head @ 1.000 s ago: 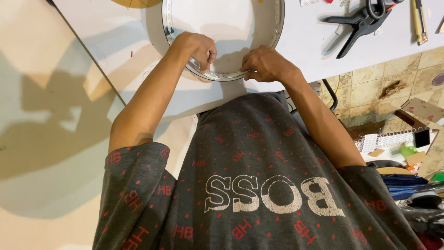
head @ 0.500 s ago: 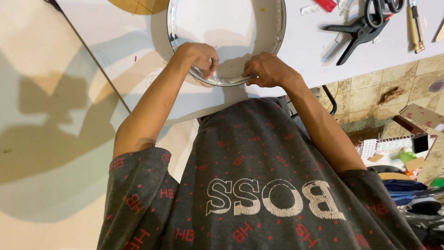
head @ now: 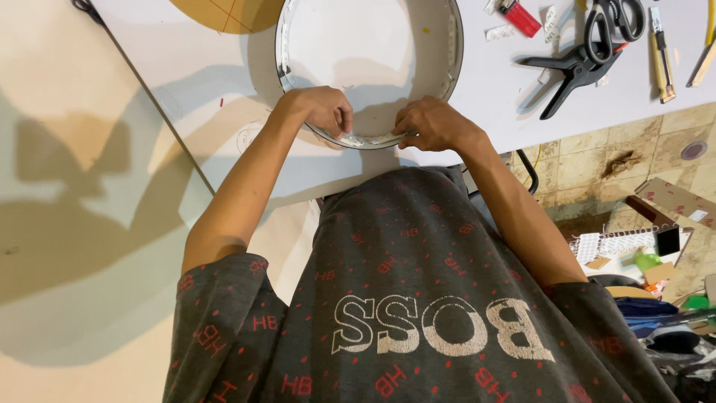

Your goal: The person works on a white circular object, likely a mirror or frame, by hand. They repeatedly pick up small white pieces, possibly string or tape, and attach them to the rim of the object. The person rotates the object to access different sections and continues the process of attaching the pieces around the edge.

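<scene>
Both hands sit on the near rim of a round white frame (head: 369, 45) with a metal edge, which lies flat on the white table (head: 485, 104). The left hand (head: 322, 110) curls over the rim, its fingers (head: 344, 123) pinched on a thin strip that runs along the inside of the edge. The right hand (head: 429, 125) is just beside it along the same rim, fingers bent and pressing the strip there (exactly how much of it each hand grips is hard to tell). The 2 hands are close but not touching.

Beyond the right hand, further out on the table, lie a black spring clamp (head: 570, 71), a pair of scissors (head: 611, 19) and a red lighter (head: 520, 16). Beyond the left hand, past the frame, a tan cardboard disc (head: 227, 13) shows at the picture's edge.
</scene>
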